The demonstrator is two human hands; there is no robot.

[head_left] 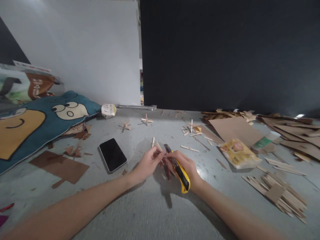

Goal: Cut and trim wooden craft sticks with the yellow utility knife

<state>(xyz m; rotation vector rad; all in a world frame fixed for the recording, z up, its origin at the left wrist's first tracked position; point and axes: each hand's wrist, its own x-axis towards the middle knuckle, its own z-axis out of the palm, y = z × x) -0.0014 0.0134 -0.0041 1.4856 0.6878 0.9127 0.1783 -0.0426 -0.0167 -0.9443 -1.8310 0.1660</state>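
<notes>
Writing on the packet: the yellow-and-white soft plastic packet (237, 155) to the right carries a printed picture and small lettering, too blurred for me to read.
Writing on the tube: the white-and-green cylindrical tube (266, 140) behind it bears pale marks on its green band, illegible from here.
Writing on the bag: the brown-and-green printed bag (40, 83) at far left shows whitish characters I can't make out.
Knife: a yellow-and-black plastic utility knife (184, 178), ribbed along its yellow side, slanting across the right hand with its butt towards the person.
Stick: a slim, pale wooden stick (159, 147), above the middle of the grey desk (140, 210), its end poking up past the fingers.
Hands: left hand (150, 163) closed in a pinch on the stick; right hand (186, 166) curled round the knife; their fingertips nearly meet.
Beneath the hands: something dark red, too blurred to name.
Beyond them: two small star shapes of crossed pale sticks (146, 120).
Left of them: a black-screened flat device (113, 155).
</notes>
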